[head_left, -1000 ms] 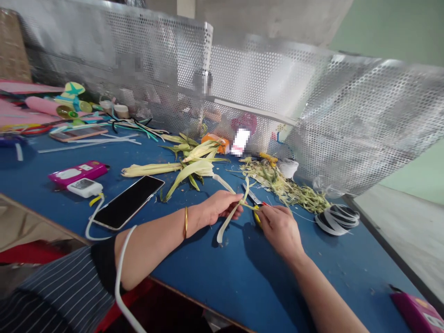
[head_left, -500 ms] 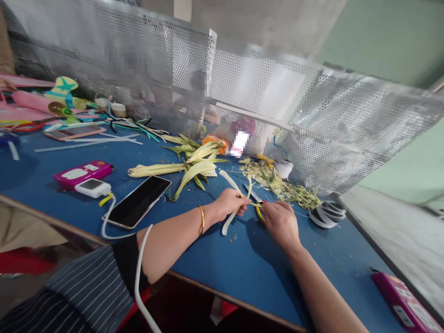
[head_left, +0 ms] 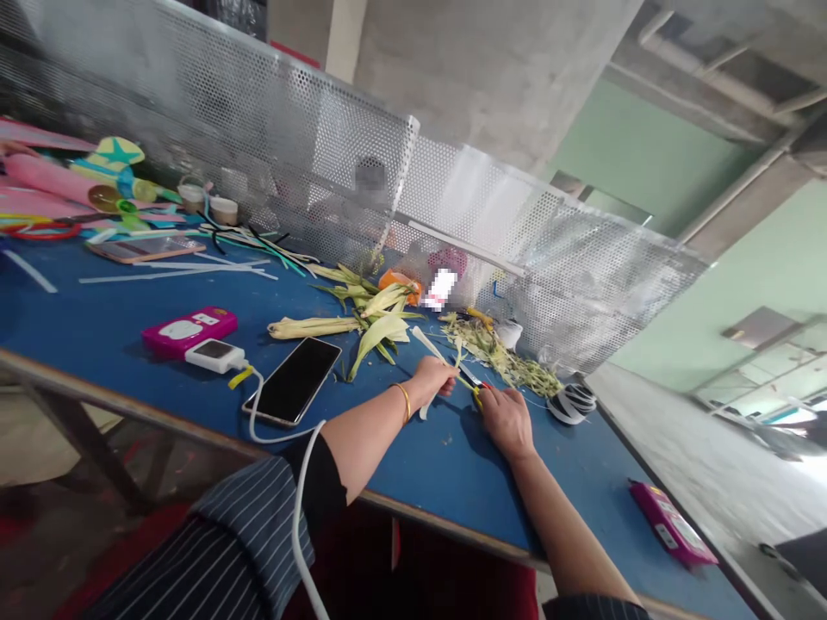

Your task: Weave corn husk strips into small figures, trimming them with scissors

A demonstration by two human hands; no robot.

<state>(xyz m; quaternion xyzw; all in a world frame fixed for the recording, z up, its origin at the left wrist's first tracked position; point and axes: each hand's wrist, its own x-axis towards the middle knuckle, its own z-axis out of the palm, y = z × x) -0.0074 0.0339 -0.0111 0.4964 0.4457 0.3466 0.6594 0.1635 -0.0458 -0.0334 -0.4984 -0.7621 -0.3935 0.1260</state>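
Observation:
My left hand [head_left: 434,376] is closed in a pinch on a corn husk strip [head_left: 426,342], whose pale ends stick out above and below the fingers. Just to its right, my right hand [head_left: 507,419] is closed at the handles of a pair of scissors [head_left: 474,380] with red and yellow grips. The blades point up and left toward the pinched strip, and a thin part of the husk runs close to them. My right fingertips are partly hidden. Beyond my left hand lies a pile of corn husks [head_left: 381,327]. Shredded husk [head_left: 494,349] is heaped behind the scissors.
A black phone [head_left: 294,381] and a magenta device [head_left: 190,331] with a white cabled unit [head_left: 216,355] lie left. A black-and-white roll [head_left: 572,402] and another magenta device [head_left: 672,523] are right. A perforated metal screen [head_left: 349,172] stands behind the blue table [head_left: 413,474].
The view has shifted upward and tilted, showing more wall and ceiling. Both hands stay close together, the left still pinching the husk strip and the right still at the scissors.

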